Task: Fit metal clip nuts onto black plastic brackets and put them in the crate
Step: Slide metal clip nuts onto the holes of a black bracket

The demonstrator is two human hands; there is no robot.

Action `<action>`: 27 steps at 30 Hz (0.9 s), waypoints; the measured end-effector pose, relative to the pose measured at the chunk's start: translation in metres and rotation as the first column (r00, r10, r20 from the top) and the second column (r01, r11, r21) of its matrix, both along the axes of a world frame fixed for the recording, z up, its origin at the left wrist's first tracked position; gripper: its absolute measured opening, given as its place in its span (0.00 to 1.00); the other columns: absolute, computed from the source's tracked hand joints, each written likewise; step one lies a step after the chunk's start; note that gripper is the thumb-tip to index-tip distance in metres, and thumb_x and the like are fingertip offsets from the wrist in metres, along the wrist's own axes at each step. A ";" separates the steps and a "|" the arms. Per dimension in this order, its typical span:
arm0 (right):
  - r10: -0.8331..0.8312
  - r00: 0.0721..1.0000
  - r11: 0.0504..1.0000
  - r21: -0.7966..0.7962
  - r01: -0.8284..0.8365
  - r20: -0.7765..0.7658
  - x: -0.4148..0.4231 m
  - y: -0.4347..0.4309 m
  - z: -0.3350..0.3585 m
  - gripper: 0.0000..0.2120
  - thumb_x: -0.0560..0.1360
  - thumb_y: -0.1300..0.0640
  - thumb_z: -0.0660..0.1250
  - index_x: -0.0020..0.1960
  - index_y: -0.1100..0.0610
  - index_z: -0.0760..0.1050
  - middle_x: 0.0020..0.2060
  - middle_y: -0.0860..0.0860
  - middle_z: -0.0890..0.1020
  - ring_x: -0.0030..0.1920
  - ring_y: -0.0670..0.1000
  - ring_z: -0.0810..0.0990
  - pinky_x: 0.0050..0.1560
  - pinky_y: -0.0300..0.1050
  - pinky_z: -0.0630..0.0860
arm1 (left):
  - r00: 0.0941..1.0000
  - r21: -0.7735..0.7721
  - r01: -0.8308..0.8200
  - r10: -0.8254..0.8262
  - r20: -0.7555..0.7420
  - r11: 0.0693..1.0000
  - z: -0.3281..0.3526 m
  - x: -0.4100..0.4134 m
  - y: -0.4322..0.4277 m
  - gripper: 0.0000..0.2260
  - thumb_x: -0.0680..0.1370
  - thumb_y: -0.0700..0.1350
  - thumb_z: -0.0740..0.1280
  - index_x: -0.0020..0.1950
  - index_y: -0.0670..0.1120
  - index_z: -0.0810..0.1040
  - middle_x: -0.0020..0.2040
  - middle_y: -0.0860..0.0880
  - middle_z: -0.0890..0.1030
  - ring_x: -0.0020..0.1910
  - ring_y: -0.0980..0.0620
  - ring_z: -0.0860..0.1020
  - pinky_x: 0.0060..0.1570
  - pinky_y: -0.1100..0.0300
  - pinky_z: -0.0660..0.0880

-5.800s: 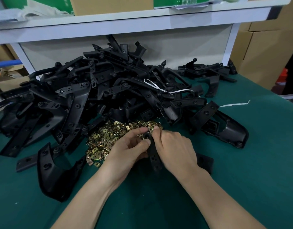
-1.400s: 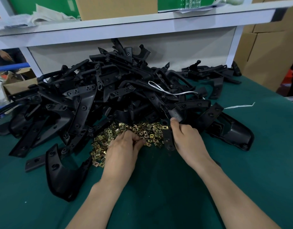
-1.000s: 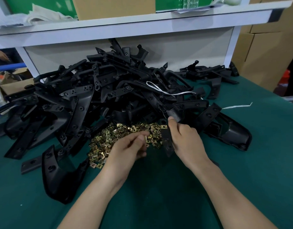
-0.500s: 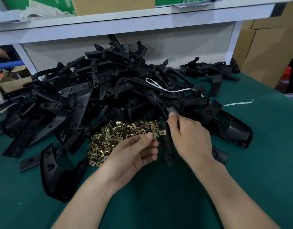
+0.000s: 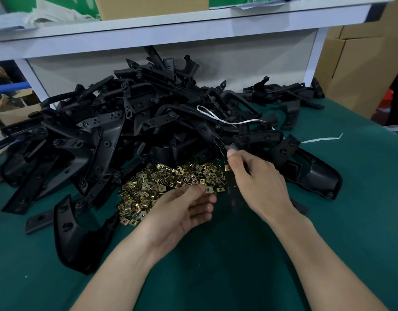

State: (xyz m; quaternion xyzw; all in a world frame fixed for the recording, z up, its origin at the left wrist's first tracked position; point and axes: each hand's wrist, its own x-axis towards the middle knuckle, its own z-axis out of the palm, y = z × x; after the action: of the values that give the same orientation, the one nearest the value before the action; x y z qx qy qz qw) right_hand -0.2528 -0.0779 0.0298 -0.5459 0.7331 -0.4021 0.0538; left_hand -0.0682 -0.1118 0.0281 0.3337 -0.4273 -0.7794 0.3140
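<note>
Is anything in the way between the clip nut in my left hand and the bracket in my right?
Nothing visible. The left hand pinches a clip nut just beside the black bracket that the right hand grips; the loose clip nut pile lies on the table beside it.

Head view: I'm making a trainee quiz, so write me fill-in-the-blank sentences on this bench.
The left hand pinches a single brass-coloured metal clip nut, palm facing ____.
The right hand holds a narrow ____ plastic bracket.
The heap of loose clip nuts lies on a ____ table mat.
Missing words: up; black; green.
</note>
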 end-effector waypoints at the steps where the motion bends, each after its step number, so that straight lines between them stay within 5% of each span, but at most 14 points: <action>1: 0.001 1.000 1.000 -0.001 -0.001 -0.007 -0.001 0.000 0.000 0.28 0.75 0.27 0.41 0.47 0.40 0.74 0.43 0.39 0.80 0.43 0.45 0.76 0.39 0.43 0.65 | 1.000 0.002 0.009 -0.009 0.004 1.000 -0.001 -0.001 0.001 0.09 0.74 0.46 0.72 0.50 0.42 0.82 0.46 0.41 0.83 0.39 0.50 0.81 0.40 0.58 0.80; 12: 0.106 0.991 0.988 0.119 -0.096 -0.080 -0.002 -0.004 -0.006 0.28 0.74 0.25 0.40 0.50 0.42 0.69 0.49 0.40 0.77 0.45 0.48 0.78 0.46 0.49 0.69 | 0.994 -0.013 0.110 -0.110 -0.015 0.994 -0.004 -0.003 0.006 0.14 0.75 0.40 0.72 0.59 0.38 0.80 0.46 0.42 0.82 0.40 0.52 0.79 0.44 0.59 0.79; 19: 0.096 0.992 0.983 0.164 -0.080 -0.087 -0.001 -0.005 -0.009 0.24 0.78 0.29 0.40 0.45 0.41 0.69 0.35 0.41 0.76 0.40 0.48 0.76 0.44 0.50 0.67 | 0.994 0.033 0.110 -0.109 -0.008 0.993 -0.005 -0.002 0.002 0.10 0.73 0.40 0.72 0.53 0.38 0.82 0.43 0.43 0.81 0.38 0.52 0.79 0.41 0.58 0.80; 27: 0.098 0.993 0.981 0.172 -0.086 -0.061 -0.002 -0.007 -0.011 0.25 0.79 0.29 0.41 0.46 0.42 0.71 0.37 0.41 0.79 0.42 0.47 0.77 0.45 0.49 0.67 | 0.989 -0.016 0.138 -0.137 0.059 0.990 -0.004 -0.003 0.003 0.07 0.73 0.43 0.73 0.46 0.40 0.83 0.40 0.45 0.80 0.36 0.54 0.78 0.39 0.60 0.79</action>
State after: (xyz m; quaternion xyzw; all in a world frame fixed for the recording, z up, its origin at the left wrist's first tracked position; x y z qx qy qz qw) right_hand -0.2548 -0.0846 0.0188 -0.5861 0.7399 -0.3167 0.0931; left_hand -0.0707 -0.1087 0.0244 0.3228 -0.4660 -0.7848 0.2504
